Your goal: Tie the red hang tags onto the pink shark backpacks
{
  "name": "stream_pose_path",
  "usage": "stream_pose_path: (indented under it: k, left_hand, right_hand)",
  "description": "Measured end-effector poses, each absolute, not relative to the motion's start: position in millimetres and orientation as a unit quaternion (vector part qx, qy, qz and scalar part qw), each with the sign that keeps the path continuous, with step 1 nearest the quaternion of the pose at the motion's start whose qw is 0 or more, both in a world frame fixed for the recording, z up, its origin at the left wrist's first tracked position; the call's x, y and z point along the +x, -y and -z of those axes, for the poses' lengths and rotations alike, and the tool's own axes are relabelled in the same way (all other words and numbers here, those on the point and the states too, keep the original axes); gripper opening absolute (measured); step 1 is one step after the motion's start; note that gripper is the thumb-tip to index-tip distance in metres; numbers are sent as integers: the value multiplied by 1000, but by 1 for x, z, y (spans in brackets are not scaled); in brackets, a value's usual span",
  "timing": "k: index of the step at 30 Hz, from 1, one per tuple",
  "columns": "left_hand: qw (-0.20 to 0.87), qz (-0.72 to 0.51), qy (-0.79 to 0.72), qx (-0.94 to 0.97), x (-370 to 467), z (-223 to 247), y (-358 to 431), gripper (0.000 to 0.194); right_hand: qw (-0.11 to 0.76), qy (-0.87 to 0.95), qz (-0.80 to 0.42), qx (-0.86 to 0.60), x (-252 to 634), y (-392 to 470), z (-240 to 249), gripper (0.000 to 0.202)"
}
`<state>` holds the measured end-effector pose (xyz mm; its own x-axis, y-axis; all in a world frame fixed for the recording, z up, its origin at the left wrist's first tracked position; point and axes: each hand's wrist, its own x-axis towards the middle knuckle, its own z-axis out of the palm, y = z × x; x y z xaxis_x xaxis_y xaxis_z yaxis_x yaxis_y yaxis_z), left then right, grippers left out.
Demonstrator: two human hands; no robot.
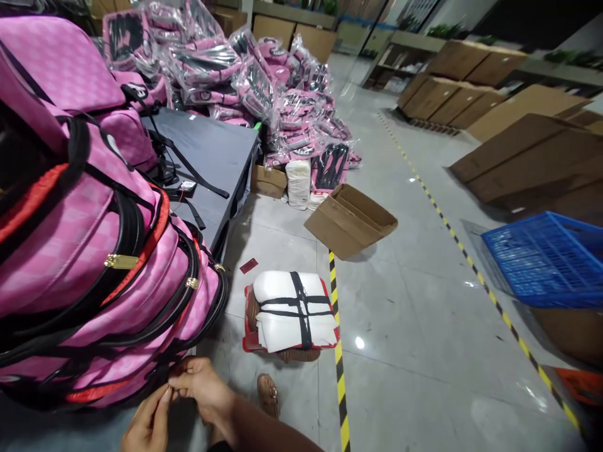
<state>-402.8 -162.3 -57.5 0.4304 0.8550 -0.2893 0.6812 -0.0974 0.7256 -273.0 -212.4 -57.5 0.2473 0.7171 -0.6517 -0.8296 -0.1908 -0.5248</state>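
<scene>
Looking down from the head camera, I have a stack of pink bags (70, 270) filling the left side, resting on a dark grey table (217, 141). Low beside the stack's near right edge are the left hand (149, 422) and the right hand (200, 384). Their thumbs and fingertips come together in a fine meeting point just by the bags. I cannot tell how firmly either closes, or whether a small part sits between them.

As I judge it, the chief risk is a slip: anything tiny in those fingertips could drop to the floor (424, 358), because no tabletop shows directly beneath them. The stack bulges unevenly, so a tug at its lower edge could make the upper bags slide. A loose black strap (188, 168) trailing over the table could also snag if a bag were dragged.

The bags look soft and padded, their pink cloth patterned with tone-on-tone checks. Thick, rounded black piping (132, 229) curves around them, beside bright red trim (157, 235) and a shiny gold-coloured metal fitting (121, 261).

Behind the table, a heap of wrapped bags (207, 66) glints under crinkled clear plastic. On the floor stands a low seat (277, 289), its white padding lashed crosswise with black bands, on a red frame. Beyond it, a plain brown cardboard box (346, 223) sits open and skewed.
</scene>
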Motion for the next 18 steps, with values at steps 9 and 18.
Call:
stream_pose_path:
  k: [9,18]
  left_hand:
    - [438,-67,-485,754,-406,67,147,53]
    - [464,-53,-481,742,-404,53,151,43]
  right_hand:
    - [662,-117,-570,-472,-280,210,74,49]
    - [649,-56,-574,-496,-284,205,68,48]
